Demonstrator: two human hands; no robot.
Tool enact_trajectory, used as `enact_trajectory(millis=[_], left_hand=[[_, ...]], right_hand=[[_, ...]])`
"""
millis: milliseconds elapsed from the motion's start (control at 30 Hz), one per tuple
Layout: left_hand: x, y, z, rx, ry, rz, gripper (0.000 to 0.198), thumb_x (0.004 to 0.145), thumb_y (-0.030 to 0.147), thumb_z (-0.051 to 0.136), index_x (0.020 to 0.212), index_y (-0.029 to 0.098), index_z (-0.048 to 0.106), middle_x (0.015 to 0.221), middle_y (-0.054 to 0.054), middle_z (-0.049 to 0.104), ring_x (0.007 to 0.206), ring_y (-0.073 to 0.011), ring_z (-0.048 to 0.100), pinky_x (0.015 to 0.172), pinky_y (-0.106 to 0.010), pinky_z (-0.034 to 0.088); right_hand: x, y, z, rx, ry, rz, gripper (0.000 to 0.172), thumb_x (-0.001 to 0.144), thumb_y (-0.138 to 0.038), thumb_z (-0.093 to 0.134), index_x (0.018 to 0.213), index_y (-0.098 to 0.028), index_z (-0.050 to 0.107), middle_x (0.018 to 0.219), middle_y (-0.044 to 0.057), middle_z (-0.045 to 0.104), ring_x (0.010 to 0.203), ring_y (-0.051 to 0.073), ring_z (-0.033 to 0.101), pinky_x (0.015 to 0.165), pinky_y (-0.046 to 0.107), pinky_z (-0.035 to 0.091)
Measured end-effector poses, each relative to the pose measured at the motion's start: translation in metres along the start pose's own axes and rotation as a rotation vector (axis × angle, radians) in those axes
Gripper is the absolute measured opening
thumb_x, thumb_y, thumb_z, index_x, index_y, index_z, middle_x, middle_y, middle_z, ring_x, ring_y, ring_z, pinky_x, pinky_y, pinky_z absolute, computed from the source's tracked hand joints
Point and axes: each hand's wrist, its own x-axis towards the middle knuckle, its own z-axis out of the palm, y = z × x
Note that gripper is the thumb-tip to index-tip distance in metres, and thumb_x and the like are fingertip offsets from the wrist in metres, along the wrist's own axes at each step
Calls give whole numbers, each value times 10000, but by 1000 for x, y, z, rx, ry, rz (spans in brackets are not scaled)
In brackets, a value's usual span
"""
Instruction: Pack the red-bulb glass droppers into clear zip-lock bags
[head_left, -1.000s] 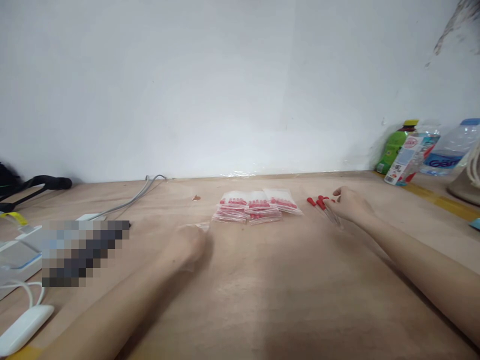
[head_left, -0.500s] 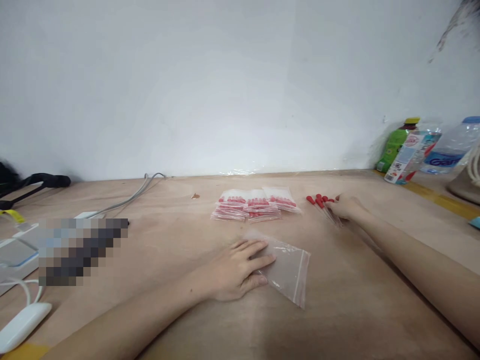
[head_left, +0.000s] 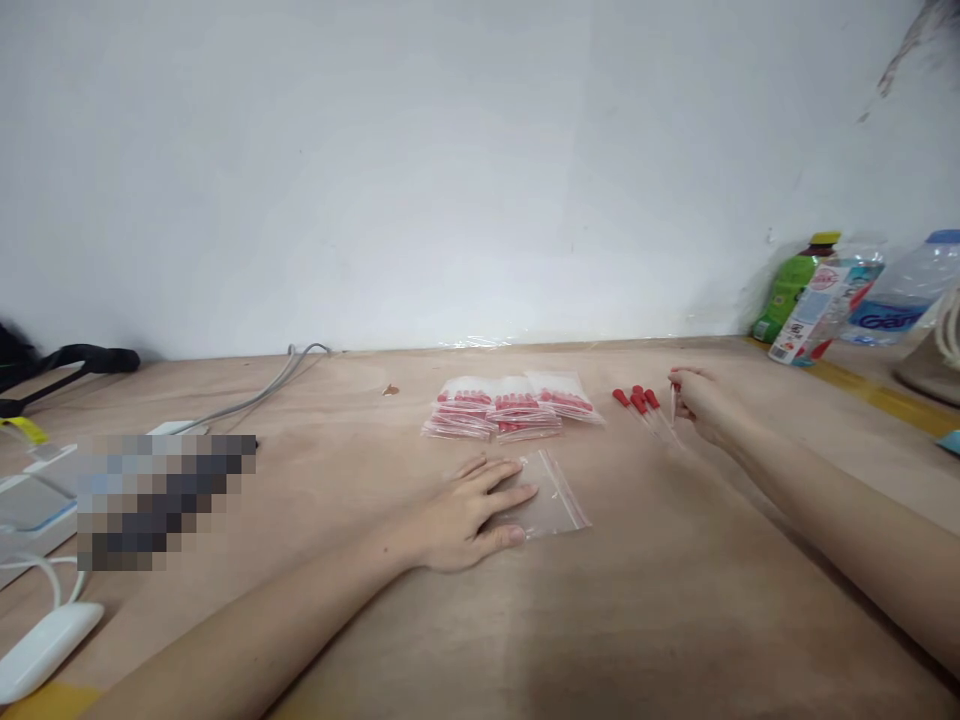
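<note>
My left hand (head_left: 469, 505) lies flat with fingers stretched on an empty clear zip bag (head_left: 551, 497) on the wooden table (head_left: 675, 600). Farther right, my right hand (head_left: 701, 402) pinches one red-capped glass dropper, lifted beside several loose red-capped droppers (head_left: 641, 408). A pile of filled clear bags with red-capped droppers (head_left: 510, 410) lies behind the empty bag, near the middle of the table.
Bottles (head_left: 825, 295) stand at the back right by the white wall. At the left are a grey cable (head_left: 262, 395), a blurred patch, white devices (head_left: 49, 650) and a black strap (head_left: 67, 362).
My left hand brought a clear bag in from the left, laid it flat, then pulled it slightly back. My right hand picked one dropper from the loose ones.
</note>
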Motion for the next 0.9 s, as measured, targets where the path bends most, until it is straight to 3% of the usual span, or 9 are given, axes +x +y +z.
enact_trajectory(millis=[133, 267, 433, 567, 700, 800, 900], left_hand=[[1, -6, 2, -58, 2, 1, 494, 889, 450, 393, 1328, 226, 359, 1415, -102, 280, 1305, -238, 243, 1060, -451, 184], [1, -4, 4, -73, 9, -18, 485, 881, 442, 412, 1319, 236, 375, 1413, -97, 286, 1301, -243, 253, 1054, -462, 193], [1, -4, 4, -86, 14, -25, 482, 877, 442, 420, 1313, 240, 386, 1409, -94, 296, 1293, -255, 268, 1052, -479, 192], [1, -5, 4, -103, 3, -23, 547, 877, 449, 415, 1361, 227, 288, 1419, -98, 274, 1305, -241, 243, 1063, -473, 167], [2, -7, 3, -134, 5, -3, 627, 882, 436, 417, 1400, 203, 151, 1426, -100, 252, 1316, -214, 218, 1078, -445, 150], [3, -8, 2, -143, 0, 28, 615, 885, 424, 415, 1399, 211, 153, 1428, -89, 253, 1320, -206, 209, 1081, -432, 146], [5, -10, 1, -153, 0, 54, 604, 886, 421, 414, 1396, 213, 167, 1425, -83, 262, 1320, -196, 210, 1084, -414, 147]], right_hand=[[-49, -11, 20, 153, -53, -68, 191, 739, -247, 484, 902, -230, 386, 582, -40, 440, 444, 86, 427, 377, 206, 348], [-96, -4, 36, 322, -163, -81, 289, 703, -311, 556, 913, -237, 372, 676, -35, 479, 530, 91, 498, 460, 221, 453], [-108, 5, 43, 424, -155, -58, 348, 664, -331, 618, 900, -240, 379, 704, -44, 487, 550, 90, 526, 486, 230, 484], [-115, 4, 43, 512, -240, 73, 316, 652, -309, 643, 844, -242, 401, 689, -48, 507, 577, 99, 561, 555, 254, 508], [-125, 2, 36, 443, -519, 145, 271, 663, -294, 664, 812, -208, 454, 704, -17, 577, 645, 106, 585, 655, 262, 502], [-126, 0, 27, 299, -765, 65, 288, 656, -316, 689, 794, -184, 473, 797, 8, 598, 598, 79, 544, 564, 228, 476], [-126, -4, 22, 262, -909, -1, 301, 648, -319, 697, 757, -178, 454, 1010, 35, 555, 548, 41, 498, 453, 198, 419]])
